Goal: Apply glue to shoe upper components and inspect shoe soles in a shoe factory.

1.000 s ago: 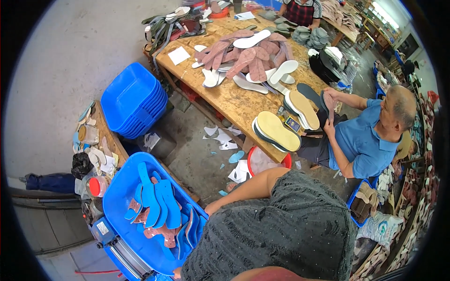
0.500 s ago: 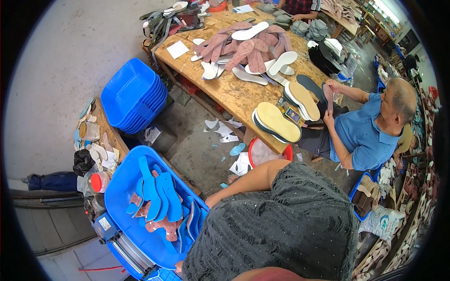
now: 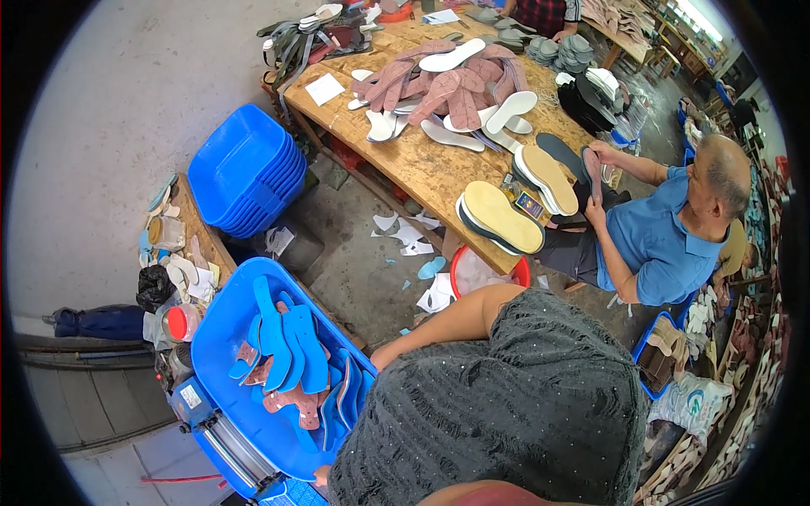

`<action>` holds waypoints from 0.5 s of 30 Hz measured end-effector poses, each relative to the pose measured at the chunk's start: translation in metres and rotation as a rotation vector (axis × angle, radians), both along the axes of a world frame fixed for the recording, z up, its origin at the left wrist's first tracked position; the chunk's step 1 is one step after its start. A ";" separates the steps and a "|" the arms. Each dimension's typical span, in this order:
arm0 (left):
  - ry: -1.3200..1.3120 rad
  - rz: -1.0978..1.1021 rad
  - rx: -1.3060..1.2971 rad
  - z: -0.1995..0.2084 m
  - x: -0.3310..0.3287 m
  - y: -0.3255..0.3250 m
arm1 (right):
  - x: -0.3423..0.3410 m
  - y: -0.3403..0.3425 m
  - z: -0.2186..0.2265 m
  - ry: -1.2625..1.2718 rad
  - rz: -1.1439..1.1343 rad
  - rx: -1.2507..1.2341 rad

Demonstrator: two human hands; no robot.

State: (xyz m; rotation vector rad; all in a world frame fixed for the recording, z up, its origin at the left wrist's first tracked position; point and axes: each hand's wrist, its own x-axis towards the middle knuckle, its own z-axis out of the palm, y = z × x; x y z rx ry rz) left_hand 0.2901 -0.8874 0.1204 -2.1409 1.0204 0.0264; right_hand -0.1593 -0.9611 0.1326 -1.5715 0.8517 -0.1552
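A blue plastic tub [image 3: 221, 291] stands in front of me at the lower left. In it lie several blue shoe-sole-shaped pieces [image 3: 297, 354] and some reddish-brown pieces [image 3: 295, 403]. My right hand [image 3: 384, 357] grips the tub's right rim, its fingers partly hidden behind the edge. At the tub's near edge, my left hand [image 3: 322, 475] closes on the rim; only a small part of it shows beside my dark top. Just left of the tub is a machine with a metal roller [image 3: 239, 443].
Stacked blue tubs [image 3: 240, 169] stand farther back. A wooden table [image 3: 354, 139] carries insoles [image 3: 460, 93] and yellow-topped soles [image 3: 502, 215]. On the right, a co-worker [image 3: 666, 228] holds an insole. A red bucket [image 3: 521, 274] and paper scraps [image 3: 413, 232] are on the floor.
The whole view has shifted very slightly. Both my hands stay on the tub's rim, and the tub's contents look unchanged.
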 end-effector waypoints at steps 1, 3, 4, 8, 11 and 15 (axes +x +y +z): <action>-0.001 0.000 0.006 0.000 -0.001 0.000 | 0.001 0.001 0.001 0.000 0.003 -0.001; -0.002 0.001 0.019 0.000 -0.002 0.001 | -0.003 -0.004 0.000 -0.001 0.010 -0.004; -0.002 0.001 0.026 0.000 -0.003 0.002 | -0.004 -0.004 0.001 -0.001 0.013 -0.004; -0.004 0.003 0.052 -0.001 -0.006 0.003 | -0.004 -0.003 0.003 -0.001 0.027 -0.008; -0.006 0.007 0.071 -0.001 -0.007 0.005 | -0.006 -0.003 0.003 -0.003 0.040 -0.011; -0.011 0.016 0.102 0.000 -0.008 0.012 | -0.001 0.005 0.003 -0.008 0.060 -0.010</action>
